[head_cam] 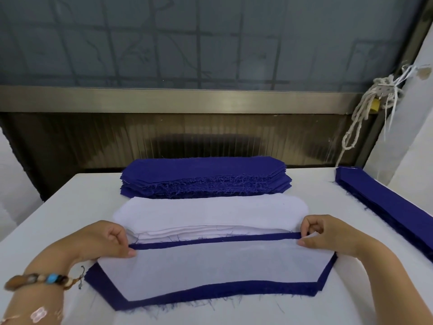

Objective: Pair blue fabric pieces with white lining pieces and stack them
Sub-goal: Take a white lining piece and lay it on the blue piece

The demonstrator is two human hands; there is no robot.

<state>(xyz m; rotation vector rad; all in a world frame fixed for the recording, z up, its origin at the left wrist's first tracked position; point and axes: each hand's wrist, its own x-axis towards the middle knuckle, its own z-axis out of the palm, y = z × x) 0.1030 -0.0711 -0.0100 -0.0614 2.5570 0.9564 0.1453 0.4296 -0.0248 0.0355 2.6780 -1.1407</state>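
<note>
My left grip [110,240] and right grip [328,235] each pinch a far corner of the white lining piece [210,270], laid on the blue fabric piece [234,290] at the table's [70,207] near edge. An uneven pull could skew it (thin lining likely wrinkles). Lining stack [210,212] just beyond, blue stack [203,177] behind, blue strips [386,207] far right; none obstructs.

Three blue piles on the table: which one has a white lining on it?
The nearest blue pile: the white lining lies on it, pinched by the left hand and right hand. The far pile and the right-edge pile are bare blue.
</note>
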